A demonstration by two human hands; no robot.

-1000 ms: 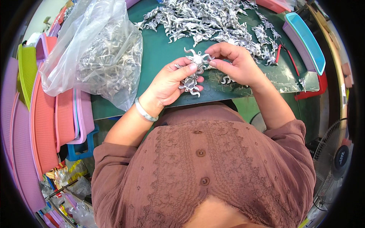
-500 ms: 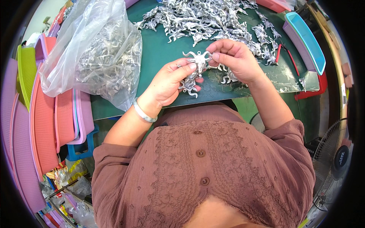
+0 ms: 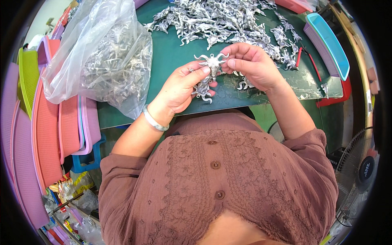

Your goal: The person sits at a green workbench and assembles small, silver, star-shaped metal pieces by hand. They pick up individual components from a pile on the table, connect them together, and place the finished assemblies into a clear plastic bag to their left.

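The green tabletop (image 3: pixel 171 51) is extending under the work. To its left, the nested plastic baskets (image 3: pixel 49 134), purple, salmon and lime, are standing on edge. A clear plastic bag (image 3: pixel 116 61) filled with silvery castings is resting at the left part of the tabletop. The heap of silvery castings (image 3: pixel 220 22) is covering the far middle. At far right, a black fan (image 3: pixel 355 171) is standing beside the work area, and a turquoise and purple basket (image 3: pixel 326 47) is resting at the right edge.

The left hand (image 3: pixel 175 87) is pinching the bull-head casting (image 3: pixel 213 64) between thumb and fingers. The right hand (image 3: pixel 253 67) is bringing thumb and forefinger close together at the casting's right horn; whether they are gripping it cannot be told. The red-handled pliers (image 3: pixel 314 67) are lying right of the heap.

The bull-head casting is sitting between the two hands, above the tabletop's near part. Its longest span, horn tip to horn tip, is running left to right; its muzzle is pointing toward the wearer and its top loop away. A second casting (image 3: pixel 203 92) is showing below it, at the left hand's fingers. Small pale lettering is appearing on the fan's dark hub (image 3: pixel 366 168).
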